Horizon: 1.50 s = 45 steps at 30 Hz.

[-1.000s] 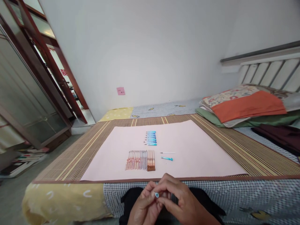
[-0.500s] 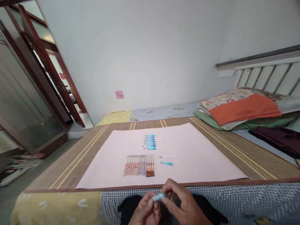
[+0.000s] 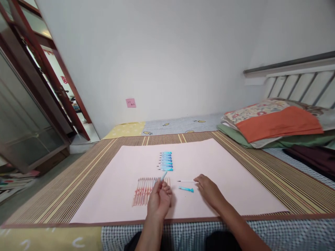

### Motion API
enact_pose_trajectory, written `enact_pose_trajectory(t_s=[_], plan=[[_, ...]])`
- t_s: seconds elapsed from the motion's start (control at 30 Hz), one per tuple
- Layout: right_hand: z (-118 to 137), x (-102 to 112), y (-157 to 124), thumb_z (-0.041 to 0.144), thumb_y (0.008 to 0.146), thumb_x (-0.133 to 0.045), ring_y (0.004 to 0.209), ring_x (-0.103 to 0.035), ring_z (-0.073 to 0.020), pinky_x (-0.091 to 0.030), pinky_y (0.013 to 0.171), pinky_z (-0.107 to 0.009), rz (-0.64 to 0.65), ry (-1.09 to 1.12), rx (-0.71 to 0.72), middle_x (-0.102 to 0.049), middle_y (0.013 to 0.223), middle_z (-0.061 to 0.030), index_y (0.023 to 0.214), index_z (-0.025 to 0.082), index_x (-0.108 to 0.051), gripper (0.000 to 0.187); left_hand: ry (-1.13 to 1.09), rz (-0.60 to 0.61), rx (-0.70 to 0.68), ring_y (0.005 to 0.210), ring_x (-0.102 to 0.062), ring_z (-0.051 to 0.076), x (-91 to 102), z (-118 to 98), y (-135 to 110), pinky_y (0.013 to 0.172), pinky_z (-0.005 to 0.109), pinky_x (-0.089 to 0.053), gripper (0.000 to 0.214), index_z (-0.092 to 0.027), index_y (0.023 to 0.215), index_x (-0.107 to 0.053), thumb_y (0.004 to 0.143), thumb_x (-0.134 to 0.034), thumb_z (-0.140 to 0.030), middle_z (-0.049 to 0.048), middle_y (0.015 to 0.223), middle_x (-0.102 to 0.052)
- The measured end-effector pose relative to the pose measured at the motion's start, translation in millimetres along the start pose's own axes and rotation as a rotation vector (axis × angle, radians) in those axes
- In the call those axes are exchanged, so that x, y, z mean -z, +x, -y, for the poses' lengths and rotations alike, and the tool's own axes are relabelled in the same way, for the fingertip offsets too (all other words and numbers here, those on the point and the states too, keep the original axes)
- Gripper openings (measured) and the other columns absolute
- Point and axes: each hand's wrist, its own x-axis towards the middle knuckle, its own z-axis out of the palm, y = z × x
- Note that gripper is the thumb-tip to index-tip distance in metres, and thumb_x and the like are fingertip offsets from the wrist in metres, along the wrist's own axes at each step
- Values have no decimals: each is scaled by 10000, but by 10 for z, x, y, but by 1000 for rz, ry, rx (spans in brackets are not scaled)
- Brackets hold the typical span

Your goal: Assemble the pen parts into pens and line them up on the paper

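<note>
My left hand (image 3: 160, 199) is raised over the pink sheet with its fingers closed around a light blue pen barrel (image 3: 164, 175), which points up and away. My right hand (image 3: 209, 190) rests low over the sheet, fingertips pinching the tail end of a thin white pen refill (image 3: 185, 181) that has a dark tip. Just below the refill lies a bright blue pen part (image 3: 186, 189). Beyond my left hand several blue pen pieces (image 3: 165, 161) lie stacked in a row. Partly hidden by that hand is a row of pale and reddish pens (image 3: 142, 191).
The pink sheet (image 3: 104, 195) lies on a striped bamboo mat (image 3: 52, 195) over a bed. Folded pillows with an orange one (image 3: 282, 122) are piled at the right, beside dark folded cloth (image 3: 311, 160). A white wall (image 3: 183, 62) stands behind.
Both hands have moved forward from the near edge to above the sheet. My left hand carries the blue barrel along; my right hand has left it and reached the refill.
</note>
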Motion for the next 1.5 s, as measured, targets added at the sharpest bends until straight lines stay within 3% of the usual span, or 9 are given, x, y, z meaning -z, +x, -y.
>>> enact_pose_trajectory(t_s=[0.1, 0.2, 0.47, 0.53, 0.67, 0.8, 0.93, 1.2, 1.5], plan=[[-112, -138, 241, 43, 873, -404, 871, -599, -210, -382, 741, -304, 83, -203, -11, -672, 939, -95, 835, 162, -688, 310, 12, -48, -18, 504, -456, 48, -105, -13, 315, 483, 146, -391, 190, -127, 746, -569, 931, -596, -160, -29, 638, -473], [-163, -258, 372, -16, 823, -415, 849, -585, -216, -337, 711, -311, 123, -263, 14, -679, 909, -102, 748, 156, -666, 313, 0, -47, -30, 494, -460, 45, -72, -11, 499, 479, 147, -396, 175, -123, 764, -581, 933, -596, -165, -26, 639, -490], [-299, -371, 443, -13, 819, -425, 839, -564, -225, -334, 721, -330, 140, -306, 80, -658, 906, -114, 746, 152, -607, 257, 7, -102, -2, 486, -486, 52, 203, 30, 619, 467, 148, -419, 192, -116, 755, -583, 945, -577, -149, -8, 623, -531], [-295, -319, 400, 27, 806, -453, 759, -551, -203, -345, 675, -316, 88, -179, 27, -632, 828, -75, 739, 171, -577, 202, 42, -116, -19, 498, -515, 56, 238, 19, 619, 476, 150, -444, 165, -115, 759, -593, 922, -609, -132, 6, 640, -570], [-198, -169, 313, 245, 847, -540, 602, -513, -169, -383, 583, -283, -53, 457, -195, -532, 629, 27, 774, 215, -573, 86, 135, -130, -96, 552, -594, 77, 295, -29, 619, 519, 167, -506, 52, -96, 815, -651, 861, -673, -86, 54, 723, -671], [24, -65, 339, 415, 790, -681, 647, -560, -176, -460, 634, -301, -229, 942, -296, -584, 658, 16, 876, 205, -642, 230, 143, -77, -126, 589, -622, 86, 362, -63, 628, 567, 176, -532, 70, -87, 857, -694, 801, -736, -81, 69, 759, -701], [238, -19, 406, 491, 774, -725, 677, -560, -172, -476, 653, -301, -322, 1179, -311, -599, 703, -5, 906, 202, -648, 327, 152, -21, -183, 616, -622, 86, 387, -98, 614, 588, 171, -533, 126, -91, 857, -714, 760, -787, -123, 59, 754, -695], [348, 73, 351, 482, 845, -670, 671, -566, -183, -472, 672, -310, -337, 937, -246, -605, 660, -14, 885, 195, -670, 290, 207, 12, -218, 644, -603, 88, 328, -134, 555, 614, 167, -521, 199, -105, 849, -712, 707, -834, -172, 48, 752, -676], [370, 134, 309, 477, 852, -657, 656, -557, -176, -460, 648, -294, -321, 865, -230, -596, 646, -10, 861, 193, -677, 285, 255, 48, -198, 649, -602, 89, 303, -115, 520, 627, 181, -512, 238, -127, 861, -691, 698, -848, -201, 35, 750, -671]])
